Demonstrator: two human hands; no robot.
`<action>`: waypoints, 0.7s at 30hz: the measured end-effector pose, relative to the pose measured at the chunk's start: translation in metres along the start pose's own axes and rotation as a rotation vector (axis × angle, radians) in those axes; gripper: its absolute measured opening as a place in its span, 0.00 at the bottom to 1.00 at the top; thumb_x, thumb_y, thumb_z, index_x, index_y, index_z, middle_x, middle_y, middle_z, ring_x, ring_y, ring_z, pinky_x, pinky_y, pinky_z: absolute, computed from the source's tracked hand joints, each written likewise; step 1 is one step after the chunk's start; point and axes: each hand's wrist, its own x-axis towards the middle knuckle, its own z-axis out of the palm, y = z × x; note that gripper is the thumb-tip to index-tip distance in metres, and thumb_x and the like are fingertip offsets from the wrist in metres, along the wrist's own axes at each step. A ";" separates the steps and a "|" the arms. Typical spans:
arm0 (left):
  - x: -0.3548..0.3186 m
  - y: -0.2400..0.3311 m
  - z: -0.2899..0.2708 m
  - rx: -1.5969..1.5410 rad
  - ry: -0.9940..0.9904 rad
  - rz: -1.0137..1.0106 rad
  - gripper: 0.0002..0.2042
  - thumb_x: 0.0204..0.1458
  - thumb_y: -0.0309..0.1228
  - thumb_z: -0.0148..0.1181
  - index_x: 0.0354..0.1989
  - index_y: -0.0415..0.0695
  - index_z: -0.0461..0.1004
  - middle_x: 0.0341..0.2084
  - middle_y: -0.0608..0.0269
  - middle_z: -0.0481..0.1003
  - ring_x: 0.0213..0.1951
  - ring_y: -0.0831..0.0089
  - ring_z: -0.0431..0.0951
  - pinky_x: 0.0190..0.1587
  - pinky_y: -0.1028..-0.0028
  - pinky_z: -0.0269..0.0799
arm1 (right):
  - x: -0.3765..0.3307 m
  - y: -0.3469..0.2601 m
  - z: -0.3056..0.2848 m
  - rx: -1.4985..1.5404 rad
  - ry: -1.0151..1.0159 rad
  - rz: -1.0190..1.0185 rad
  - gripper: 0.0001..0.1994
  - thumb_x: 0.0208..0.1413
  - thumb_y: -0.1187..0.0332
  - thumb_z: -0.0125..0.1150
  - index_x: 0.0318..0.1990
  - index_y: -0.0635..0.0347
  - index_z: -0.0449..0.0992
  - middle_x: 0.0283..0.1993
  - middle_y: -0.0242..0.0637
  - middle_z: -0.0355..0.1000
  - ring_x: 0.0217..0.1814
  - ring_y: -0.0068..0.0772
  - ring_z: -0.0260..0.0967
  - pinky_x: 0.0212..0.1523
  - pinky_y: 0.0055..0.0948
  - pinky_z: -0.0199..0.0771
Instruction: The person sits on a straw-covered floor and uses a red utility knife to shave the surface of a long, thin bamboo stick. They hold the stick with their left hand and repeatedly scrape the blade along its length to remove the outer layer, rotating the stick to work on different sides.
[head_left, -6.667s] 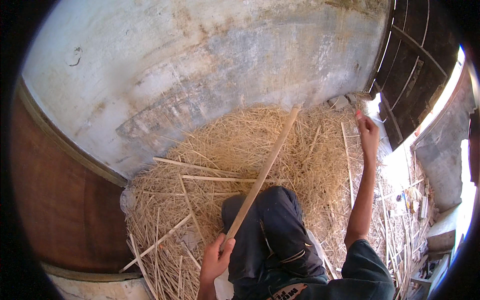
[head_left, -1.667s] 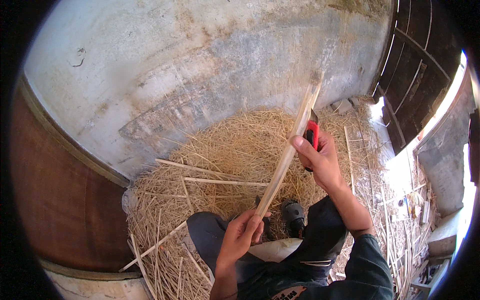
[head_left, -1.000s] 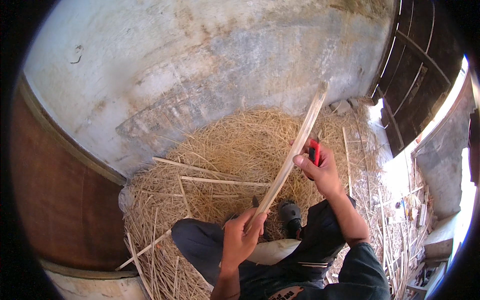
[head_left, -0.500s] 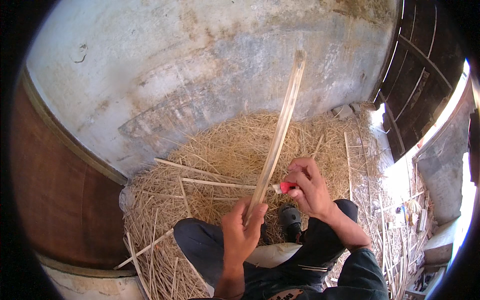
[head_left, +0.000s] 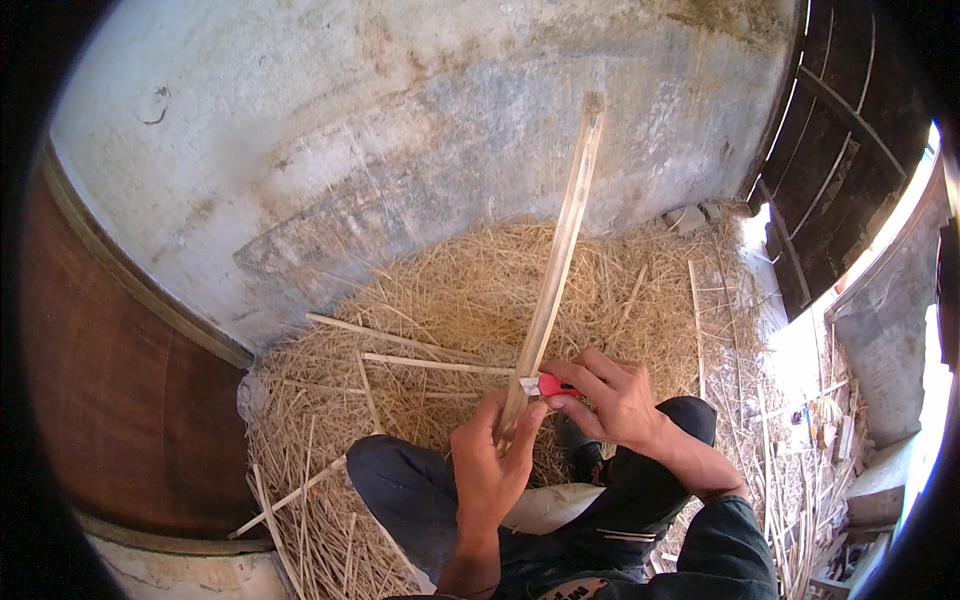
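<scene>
Wooden strip (head_left: pixel 563 260) meets red-handled knife (head_left: pixel 552 385); dark shirt (head_left: pixel 725 545) bears cropped lettering (head_left: pixel 573 589).

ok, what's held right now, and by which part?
Left hand: long pale strip, by its near end. Right hand: red-handled knife, by its handle.

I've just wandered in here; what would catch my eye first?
Probably the small red-handled knife in the right hand, its blade at a long pale strip near the centre. The left hand grips that strip's lower end. Beyond, straw-coloured shavings cover the floor below a stained wall.
</scene>
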 end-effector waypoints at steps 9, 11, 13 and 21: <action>0.001 -0.003 0.000 0.123 -0.008 -0.027 0.17 0.69 0.41 0.63 0.39 0.36 0.79 0.20 0.71 0.71 0.25 0.86 0.66 0.26 0.76 0.61 | -0.002 -0.003 0.002 -0.047 0.024 0.021 0.18 0.54 0.59 0.76 0.52 0.49 0.84 0.30 0.28 0.70 0.24 0.31 0.75 0.23 0.33 0.76; 0.001 -0.007 -0.001 0.126 -0.017 -0.048 0.18 0.70 0.42 0.61 0.38 0.37 0.79 0.19 0.71 0.71 0.24 0.85 0.66 0.26 0.76 0.61 | -0.003 -0.002 0.003 -0.056 0.021 0.021 0.18 0.54 0.59 0.76 0.51 0.49 0.84 0.30 0.28 0.70 0.24 0.31 0.75 0.23 0.33 0.76; 0.002 -0.011 -0.003 0.128 -0.032 -0.056 0.18 0.70 0.43 0.61 0.37 0.37 0.78 0.19 0.70 0.71 0.22 0.84 0.66 0.25 0.75 0.61 | -0.003 -0.002 0.003 -0.066 0.018 0.026 0.18 0.54 0.59 0.76 0.51 0.48 0.84 0.29 0.27 0.71 0.23 0.31 0.75 0.23 0.33 0.76; -0.002 -0.018 -0.009 0.075 -0.060 -0.085 0.20 0.70 0.45 0.60 0.35 0.38 0.78 0.18 0.69 0.70 0.22 0.85 0.65 0.24 0.76 0.60 | 0.000 -0.005 0.002 -0.089 0.012 0.023 0.17 0.54 0.58 0.75 0.51 0.48 0.85 0.28 0.27 0.70 0.23 0.30 0.74 0.21 0.32 0.75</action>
